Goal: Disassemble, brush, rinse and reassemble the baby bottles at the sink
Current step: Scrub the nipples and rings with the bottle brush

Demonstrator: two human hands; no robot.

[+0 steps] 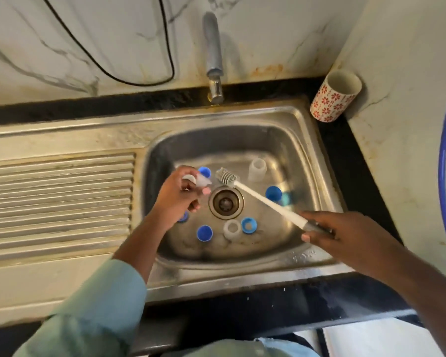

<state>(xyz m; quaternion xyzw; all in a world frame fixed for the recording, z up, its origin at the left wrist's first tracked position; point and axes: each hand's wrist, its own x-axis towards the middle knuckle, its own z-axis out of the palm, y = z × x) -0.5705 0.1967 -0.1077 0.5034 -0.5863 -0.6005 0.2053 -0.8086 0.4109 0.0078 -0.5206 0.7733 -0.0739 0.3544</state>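
I see my left hand (177, 194) over the sink (301, 140), just left of the drain (225, 203), with its fingers pinching a small translucent nipple (202, 181). My right hand (343, 231) grips the grey end of the bottle brush (263, 200), whose white shaft slants up and left across the basin so that the striped bristle head hangs just above the drain and close beside the nipple; I cannot tell whether they touch.

Loose parts lie on the basin floor. A clear bottle body (257, 169) stands upright near the back. A blue cap (204, 171) peeks out behind my left fingers. Another blue cap (273, 193) sits to the right under the brush shaft, with a blurred blue-green piece beside it. Toward the front I see a blue dome cap (204, 233), a translucent ring (232, 228) and a blue collar ring (249, 224), the last two touching.

The faucet (213, 57) stands above the basin, and a flower-patterned cup (335, 95) sits on the tabletop in the far right corner.
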